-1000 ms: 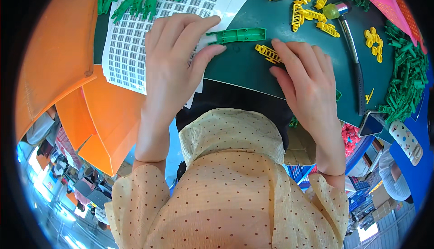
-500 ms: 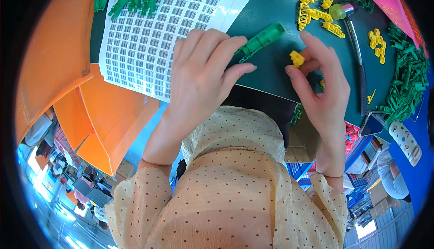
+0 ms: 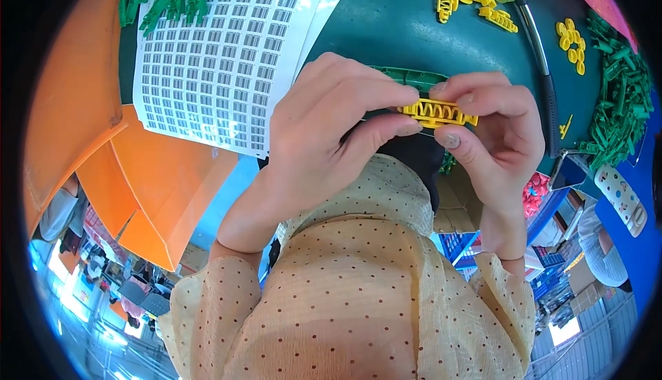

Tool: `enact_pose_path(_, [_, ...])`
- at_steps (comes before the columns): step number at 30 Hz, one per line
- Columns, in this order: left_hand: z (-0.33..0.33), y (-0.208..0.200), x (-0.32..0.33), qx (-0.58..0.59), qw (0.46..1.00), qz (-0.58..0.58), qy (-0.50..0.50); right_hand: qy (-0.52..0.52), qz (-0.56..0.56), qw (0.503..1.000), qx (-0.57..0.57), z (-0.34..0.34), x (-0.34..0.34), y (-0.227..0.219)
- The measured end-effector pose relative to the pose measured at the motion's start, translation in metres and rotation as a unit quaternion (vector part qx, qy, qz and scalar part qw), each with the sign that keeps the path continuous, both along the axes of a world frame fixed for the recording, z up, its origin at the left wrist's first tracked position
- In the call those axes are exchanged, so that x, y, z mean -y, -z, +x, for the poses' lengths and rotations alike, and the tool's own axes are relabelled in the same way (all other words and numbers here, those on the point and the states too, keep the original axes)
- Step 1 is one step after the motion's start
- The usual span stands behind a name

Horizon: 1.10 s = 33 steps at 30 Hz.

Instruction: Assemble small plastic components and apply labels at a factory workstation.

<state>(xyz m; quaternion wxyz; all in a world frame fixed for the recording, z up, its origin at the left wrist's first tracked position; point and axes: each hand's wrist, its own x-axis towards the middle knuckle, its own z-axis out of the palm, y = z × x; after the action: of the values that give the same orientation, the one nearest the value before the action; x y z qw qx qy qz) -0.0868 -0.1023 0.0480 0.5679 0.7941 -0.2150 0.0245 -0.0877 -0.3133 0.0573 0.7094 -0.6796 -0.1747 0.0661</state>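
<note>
Between both grips, above the worktop (image 3: 386,28), a yellow clip (image 3: 436,112) is pinched against a green strip (image 3: 407,76) by the left hand (image 3: 324,138) and right hand (image 3: 493,128), both closed on them; label sheets (image 3: 207,70) lie at ten o'clock. Uneven finger pressure could let the clip slip or seat crooked

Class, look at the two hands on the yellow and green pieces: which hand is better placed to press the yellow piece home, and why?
Probably the right hand: its thumb and fingers pinch the yellow zigzag piece directly, while the left hand mostly wraps the green strip behind it.
</note>
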Motion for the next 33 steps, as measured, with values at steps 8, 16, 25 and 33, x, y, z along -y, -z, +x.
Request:
enact_pose_path(8, [-0.016, 0.005, 0.016, -0.110, 0.980, -0.147, -0.078, 0.025, 0.101, 0.994, -0.045, -0.007, -0.020, 0.012])
enact_pose_path(16, [-0.013, 0.009, 0.007, -0.014, 0.997, -0.038, -0.072, 0.041, 0.084, 0.994, -0.065, -0.004, -0.028, 0.006])
enact_pose_path(25, [0.000, 0.016, -0.009, 0.102, 0.971, 0.191, -0.106, 0.066, -0.312, 0.914, 0.249, 0.019, -0.011, 0.013])
enact_pose_path(33, [0.004, 0.028, -0.007, 0.091, 0.981, 0.149, -0.089, 0.022, -0.367, 0.893, 0.259, 0.019, -0.014, 0.012])
